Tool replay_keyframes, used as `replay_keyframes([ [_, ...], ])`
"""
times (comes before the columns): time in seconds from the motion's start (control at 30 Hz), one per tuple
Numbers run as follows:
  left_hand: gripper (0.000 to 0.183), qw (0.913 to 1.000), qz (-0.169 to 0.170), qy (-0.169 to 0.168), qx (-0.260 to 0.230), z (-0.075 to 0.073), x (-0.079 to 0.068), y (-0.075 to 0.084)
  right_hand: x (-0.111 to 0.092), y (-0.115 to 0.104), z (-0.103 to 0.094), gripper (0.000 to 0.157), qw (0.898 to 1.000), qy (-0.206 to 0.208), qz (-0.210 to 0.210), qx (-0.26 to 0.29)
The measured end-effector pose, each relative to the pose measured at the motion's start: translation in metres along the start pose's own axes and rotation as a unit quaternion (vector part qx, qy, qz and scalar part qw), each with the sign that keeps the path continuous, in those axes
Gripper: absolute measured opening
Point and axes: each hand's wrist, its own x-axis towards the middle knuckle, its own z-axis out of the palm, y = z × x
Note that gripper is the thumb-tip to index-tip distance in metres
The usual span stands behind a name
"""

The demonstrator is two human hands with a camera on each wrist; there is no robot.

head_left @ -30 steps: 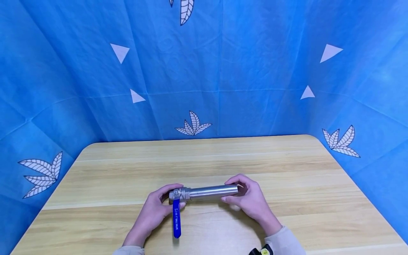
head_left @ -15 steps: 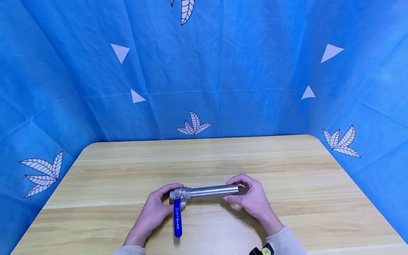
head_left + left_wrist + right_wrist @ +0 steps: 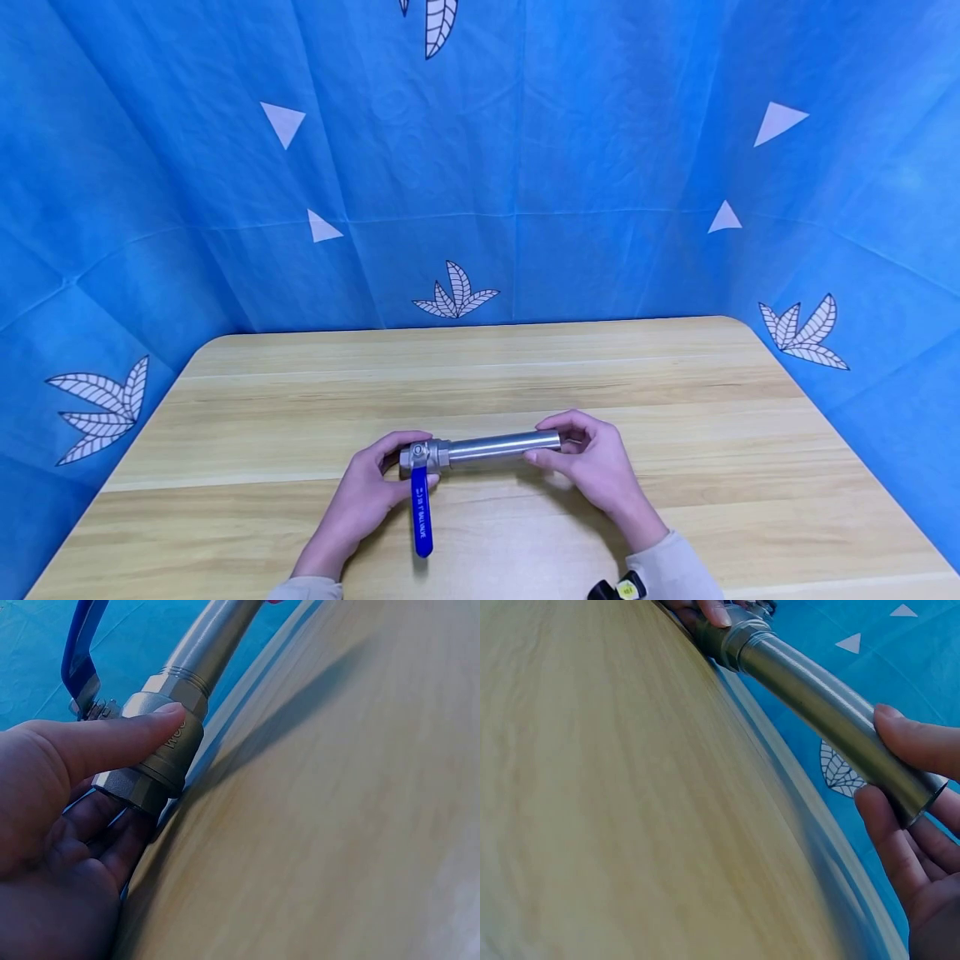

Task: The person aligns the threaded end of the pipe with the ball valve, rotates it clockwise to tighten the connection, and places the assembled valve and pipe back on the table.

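Note:
A steel ball valve with a long blue lever handle is joined to a straight metal pipe. My left hand grips the valve body from the left, thumb on the near side and fingers behind. In the left wrist view, the thumb lies across the valve body, beside raised lettering. My right hand pinches the pipe's free right end between thumb and fingers. The right wrist view shows the open pipe end at those fingers. The handle points toward me, and a shadow falls on the table beneath the pipe.
A wood-grain table with rounded far corners spreads around the hands. Behind it and at both sides hangs a blue curtain with white leaf and triangle prints. A small black device sits at the right cuff.
The pipe's right end has risen slightly. My right thumb and fingers have shifted on the pipe, and the right hand sits slightly farther right. The handle's free end has swung a little right.

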Motion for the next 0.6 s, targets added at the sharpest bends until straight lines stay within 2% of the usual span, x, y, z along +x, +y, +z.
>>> replay_keyframes([
  [0.37, 0.051, 1.0000, 0.002, 0.000, -0.003, 0.0004, 0.0002, -0.0003, -0.0001, 0.0009, 0.0005, 0.038, 1.000, 0.015, 0.007, -0.014],
  [0.6, 0.051, 1.0000, 0.001, 0.000, -0.002, 0.0006, -0.0003, 0.0006, -0.0001, 0.0026, 0.0014, 0.036, 1.000, 0.006, 0.017, -0.016],
])
